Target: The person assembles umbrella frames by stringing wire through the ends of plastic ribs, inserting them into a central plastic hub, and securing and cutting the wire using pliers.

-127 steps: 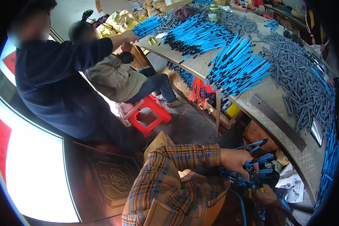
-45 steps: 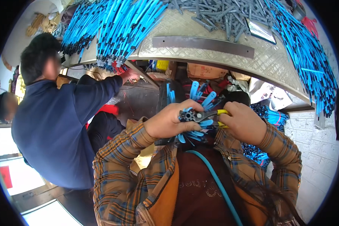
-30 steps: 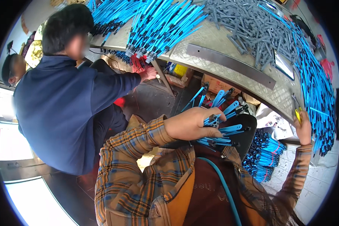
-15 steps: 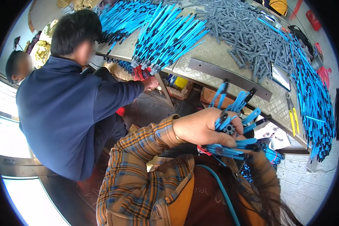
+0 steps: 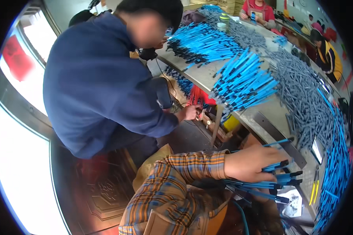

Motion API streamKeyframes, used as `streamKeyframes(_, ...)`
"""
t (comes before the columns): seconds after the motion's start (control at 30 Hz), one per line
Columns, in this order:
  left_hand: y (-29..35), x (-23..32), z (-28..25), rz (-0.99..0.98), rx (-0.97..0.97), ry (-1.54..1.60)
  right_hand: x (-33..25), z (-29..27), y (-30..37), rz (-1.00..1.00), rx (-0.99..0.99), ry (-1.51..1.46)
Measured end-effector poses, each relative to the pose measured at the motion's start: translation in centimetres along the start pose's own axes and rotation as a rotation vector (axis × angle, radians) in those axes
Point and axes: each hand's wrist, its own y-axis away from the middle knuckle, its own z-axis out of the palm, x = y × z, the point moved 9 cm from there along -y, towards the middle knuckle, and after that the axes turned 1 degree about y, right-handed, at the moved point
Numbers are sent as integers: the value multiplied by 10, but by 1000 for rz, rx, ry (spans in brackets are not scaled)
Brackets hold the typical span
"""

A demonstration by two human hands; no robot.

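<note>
the left hand (image 5: pixel 250 162) curls its fingers round 1 bundle of blue strips (image 5: pixel 266 185) by the tabletop's (image 5: pixel 277 114) near edge — the right's cannot be told. there, bare room parts 1 metal bar (image 5: pixel 272 129) from 1 pair of yellow-handled pliers (image 5: pixel 312 194).

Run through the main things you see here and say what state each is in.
Black-ended blue strips: gripped together in the closed left hand.
Yellow-handled pliers: lying on the table, unheld.
Gray tubes: heaped loosely.
Dark metal bar: lying flat.
Green-topped container: standing upright.
Navy-sleeved co-worker: bent forward, one arm lowered.
</note>
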Motion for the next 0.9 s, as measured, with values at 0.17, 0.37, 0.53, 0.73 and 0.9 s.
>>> streamKeyframes(0.17,37,-11,-76,-6,545,90,-31,-11,-11,-144,-2,330)
streamKeyframes(0.37,104,-82,-100,-209,811,313,-90,-38,-3,-363,66,614)
streamKeyframes(0.53,113,-112,-93,-278,802,463,-149,-43,-46,-399,91,172)
streamKeyframes(0.73,100,-127,-108,-201,905,827,-167,-27,-134,-245,193,130)
streamKeyframes(0.9,108,-143,-139,-366,1072,631,-165,-30,-187,-186,212,84)
